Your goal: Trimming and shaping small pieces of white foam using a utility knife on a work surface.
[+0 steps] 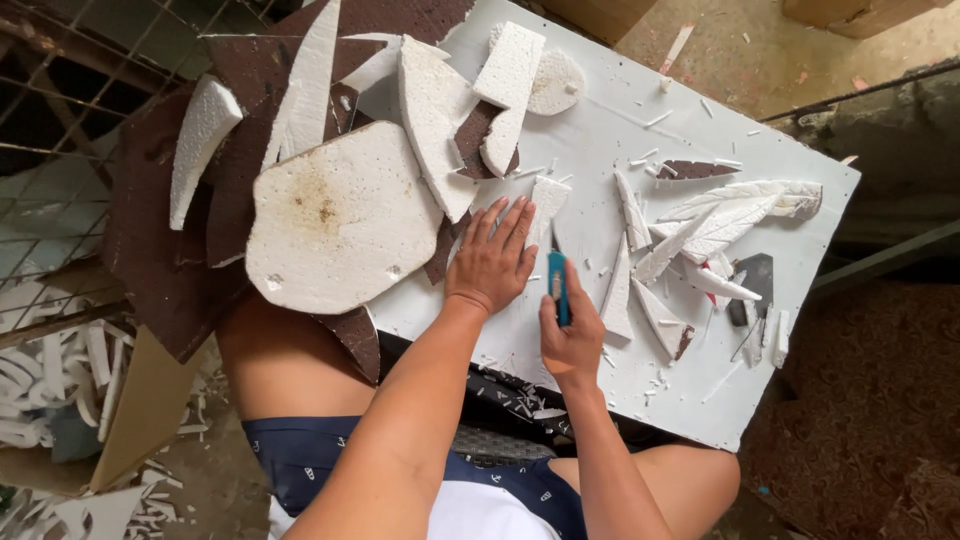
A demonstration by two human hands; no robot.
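Just left of our knife grip, our left hand [492, 262] presses flat, fingers spread, on a small white foam piece [545, 205]. Our right hand [572, 335] is closed around a blue utility knife [558, 285], blade beside that piece on the white board [600, 130].

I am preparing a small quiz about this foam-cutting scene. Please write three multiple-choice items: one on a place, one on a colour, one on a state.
1. Where does the left hand rest?
A. flat on the white board
B. on the floor
C. on the knee

2. What colour is the knife in the right hand?
A. red
B. blue
C. yellow

3. How is the right hand?
A. open and empty
B. hidden
C. closed around the knife

Answers: 1 A, the palm and spread fingers lie on the board; 2 B, a blue handle sticks out above the fist; 3 C, the fingers wrap the handle.
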